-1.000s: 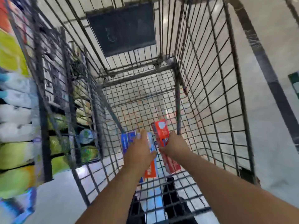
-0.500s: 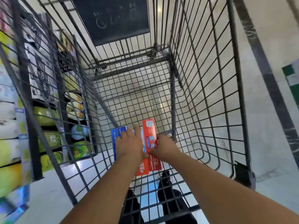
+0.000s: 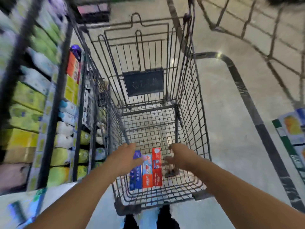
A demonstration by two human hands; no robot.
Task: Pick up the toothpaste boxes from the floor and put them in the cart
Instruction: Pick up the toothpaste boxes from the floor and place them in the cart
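I see three toothpaste boxes lying flat, side by side and touching, on the wire floor of the cart (image 3: 189,103) at its near end. The blue box (image 3: 135,179) is on the left, the light-blue and red box (image 3: 147,172) in the middle, and the red box (image 3: 156,167) on the right. All three run lengthwise, near to far.

My left hand (image 3: 125,158) is above the far end of the blue box, fingers straight and spread, holding nothing; it hides part of that box. I cannot tell whether it touches the box. My right hand (image 3: 177,156) is to the right of the red box, apart from it, with fingers loosely curled and nothing in its grip. Both hands are blurred.

Below the right hand, a dark shadow falls on the cart's wire floor. A dark panel (image 3: 143,83) hangs on the cart's far wall. Left of the cart stand shelves (image 3: 29,103) packed with green, white and yellow packages, smeared by blur. The pale floor (image 3: 231,113) on the right carries a dark stripe (image 3: 252,109). Dark shoes (image 3: 166,217) show under the cart's near edge.
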